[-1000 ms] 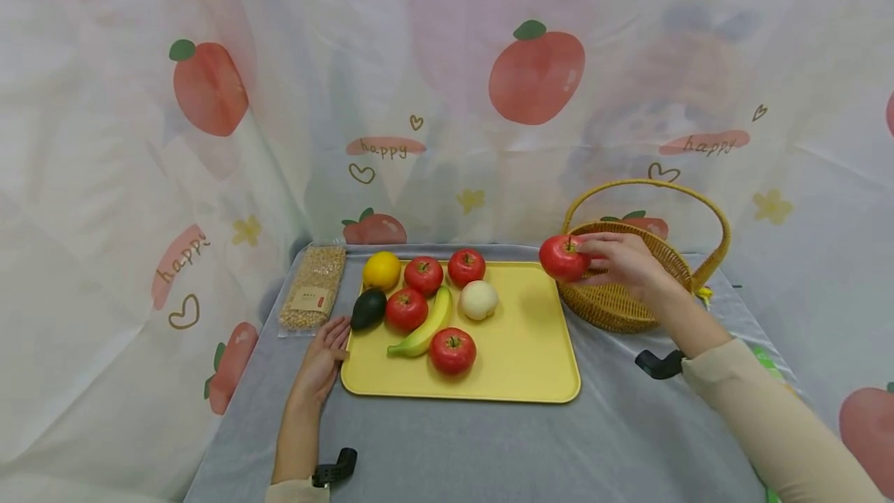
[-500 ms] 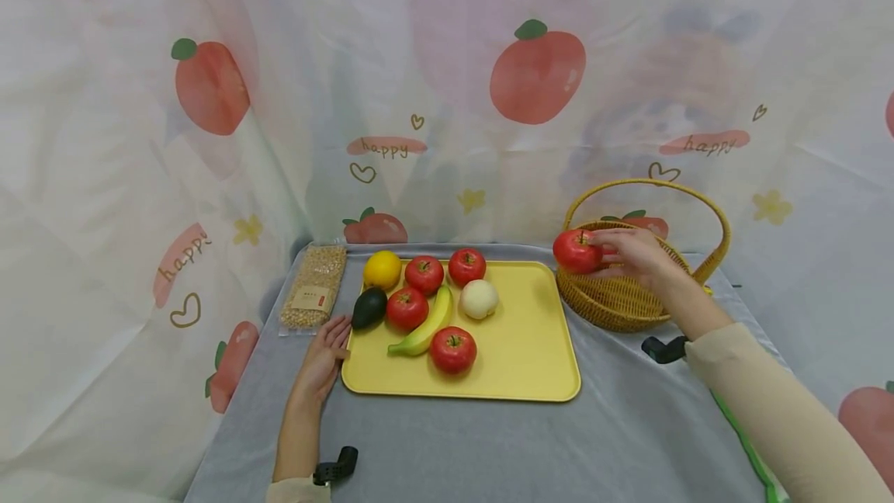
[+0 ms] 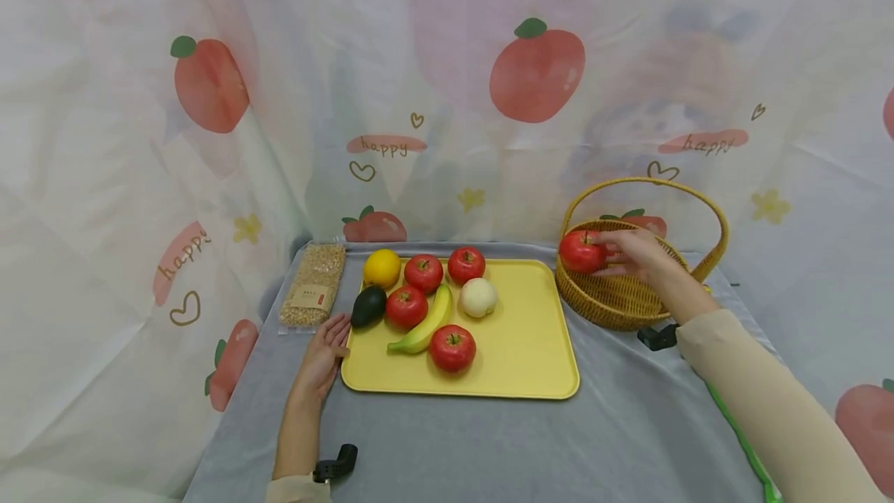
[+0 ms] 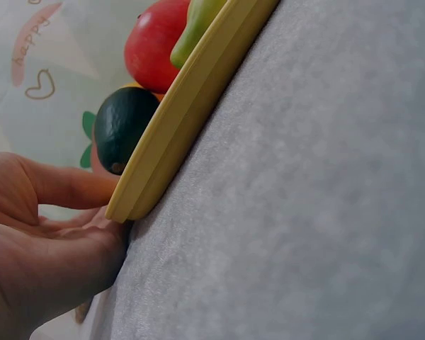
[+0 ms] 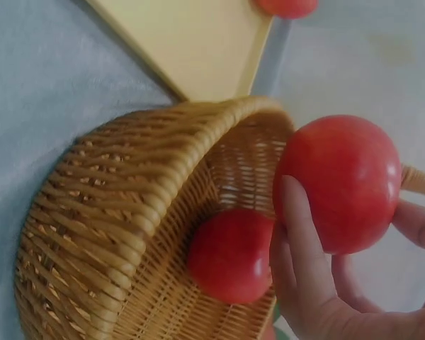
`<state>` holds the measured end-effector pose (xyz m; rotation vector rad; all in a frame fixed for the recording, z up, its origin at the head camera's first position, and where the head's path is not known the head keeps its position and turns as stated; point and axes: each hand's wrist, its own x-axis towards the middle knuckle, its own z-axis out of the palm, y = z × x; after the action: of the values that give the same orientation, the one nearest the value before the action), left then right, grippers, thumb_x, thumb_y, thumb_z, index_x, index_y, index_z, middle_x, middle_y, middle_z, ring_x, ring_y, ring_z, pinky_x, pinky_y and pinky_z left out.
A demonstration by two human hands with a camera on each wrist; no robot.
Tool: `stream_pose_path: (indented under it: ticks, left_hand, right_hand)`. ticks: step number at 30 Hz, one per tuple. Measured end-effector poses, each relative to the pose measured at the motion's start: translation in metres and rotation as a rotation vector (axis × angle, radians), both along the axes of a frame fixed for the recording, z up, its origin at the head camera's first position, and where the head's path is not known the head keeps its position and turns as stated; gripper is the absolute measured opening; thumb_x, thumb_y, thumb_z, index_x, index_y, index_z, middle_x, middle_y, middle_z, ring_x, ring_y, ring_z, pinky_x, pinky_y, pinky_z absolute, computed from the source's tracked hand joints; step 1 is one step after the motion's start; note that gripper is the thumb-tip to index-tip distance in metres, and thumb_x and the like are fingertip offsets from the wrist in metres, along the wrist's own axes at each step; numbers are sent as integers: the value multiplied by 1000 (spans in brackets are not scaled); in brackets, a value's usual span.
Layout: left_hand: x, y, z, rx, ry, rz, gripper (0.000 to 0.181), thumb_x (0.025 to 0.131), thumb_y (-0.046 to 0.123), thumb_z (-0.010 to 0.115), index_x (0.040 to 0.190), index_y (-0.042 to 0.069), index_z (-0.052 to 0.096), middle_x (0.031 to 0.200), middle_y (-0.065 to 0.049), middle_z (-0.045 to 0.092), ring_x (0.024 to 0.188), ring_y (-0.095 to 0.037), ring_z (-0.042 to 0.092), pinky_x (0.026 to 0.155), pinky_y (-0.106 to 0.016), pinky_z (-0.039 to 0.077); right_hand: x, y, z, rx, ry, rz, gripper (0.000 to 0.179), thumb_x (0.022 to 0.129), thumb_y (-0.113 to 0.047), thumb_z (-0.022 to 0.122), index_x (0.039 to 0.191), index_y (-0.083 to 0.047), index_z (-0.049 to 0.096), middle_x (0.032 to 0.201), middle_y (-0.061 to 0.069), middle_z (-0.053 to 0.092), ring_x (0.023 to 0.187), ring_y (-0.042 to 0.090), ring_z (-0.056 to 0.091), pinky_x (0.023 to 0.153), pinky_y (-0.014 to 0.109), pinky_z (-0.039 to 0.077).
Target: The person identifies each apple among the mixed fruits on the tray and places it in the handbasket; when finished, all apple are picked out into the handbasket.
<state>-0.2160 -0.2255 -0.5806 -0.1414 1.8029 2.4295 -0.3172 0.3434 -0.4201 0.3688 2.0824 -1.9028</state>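
My right hand (image 3: 634, 254) holds a red apple (image 3: 583, 251) by its side, fingers and thumb spread around it. The right wrist view shows this apple beside the rim of the wicker basket (image 5: 113, 170), with another red apple (image 5: 230, 255) lying inside. My left hand (image 3: 324, 355) rests against the left edge of the yellow tray (image 3: 527, 340), fingers fairly straight, touching the rim (image 4: 152, 152). On the tray lie several red apples (image 3: 452, 348), a banana (image 3: 424, 326), a dark green avocado (image 3: 369, 307), a yellow lemon-like fruit (image 3: 382, 268) and a pale round fruit (image 3: 478, 297).
A clear bag of beige beans or grains (image 3: 313, 286) lies left of the tray. The basket's tall arched handle (image 3: 646, 182) rises over its opening. Grey cloth (image 3: 454, 449) covers the table, and a printed curtain (image 3: 447, 91) hangs behind it.
My right hand has carried the held apple rightwards, from near the tray's back right corner to over the basket's left side. The left hand stays at the tray's edge.
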Motion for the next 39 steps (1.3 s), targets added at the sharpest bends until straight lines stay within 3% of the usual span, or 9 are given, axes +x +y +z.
stream_pose_path:
  ticks: [5, 10, 14, 21, 26, 31, 39]
  left_hand:
    - [0, 0, 2, 7, -5, -4, 86, 82, -31, 33, 162, -9, 11, 169, -29, 17, 158, -38, 15, 129, -46, 15]
    - [0, 0, 2, -1, -9, -2, 86, 82, -31, 33, 162, -9, 10, 169, -29, 17, 158, -38, 15, 129, -46, 15]
    - [-1, 0, 2, -3, -7, 0, 86, 82, -30, 33, 162, -9, 11, 169, -29, 17, 158, -38, 16, 129, -46, 16]
    - [0, 0, 0, -2, -17, -3, 85, 83, -30, 33, 162, -8, 11, 169, -28, 17, 158, -38, 16, 129, -46, 16]
    - [-2, 0, 1, -6, -18, 5, 85, 82, -30, 33, 162, -8, 13, 169, -28, 18, 158, -37, 17, 128, -45, 17]
    - [-2, -1, -1, -15, -28, -1, 85, 82, -30, 33, 162, -8, 13, 169, -28, 18, 158, -38, 16, 129, -46, 17]
    - [-2, 0, 1, -16, -21, 2, 85, 82, -30, 33, 162, -8, 13, 169, -28, 18, 158, -38, 16, 129, -46, 16]
  right_hand:
    - [-4, 2, -3, 27, -5, -7, 50, 101, -21, 67, 142, -4, 42, 126, 15, 49, 104, 30, 69, 92, 54, 59]
    - [-7, 3, -10, 60, -20, -17, 56, 101, -21, 68, 145, 0, 40, 134, 18, 46, 113, 35, 64, 98, 57, 54]
    - [-10, 3, -17, 86, -36, -43, 67, 101, -21, 68, 151, 2, 30, 140, 20, 43, 124, 41, 55, 100, 57, 53]
    - [-11, 1, -20, 117, -21, -56, 79, 101, -23, 67, 156, 7, 19, 149, 25, 37, 130, 45, 50, 90, 52, 60]
    - [-13, 0, -29, 120, -37, -91, 87, 100, -21, 68, 159, 11, 13, 147, 26, 35, 139, 49, 45, 95, 54, 56]
    - [-16, 0, -40, 143, -73, -107, 87, 100, -21, 68, 159, 12, 13, 146, 25, 36, 138, 49, 46, 98, 56, 53]
    - [-17, 1, -43, 175, -47, -133, 86, 100, -21, 68, 159, 13, 15, 149, 30, 41, 128, 45, 57, 101, 55, 52]
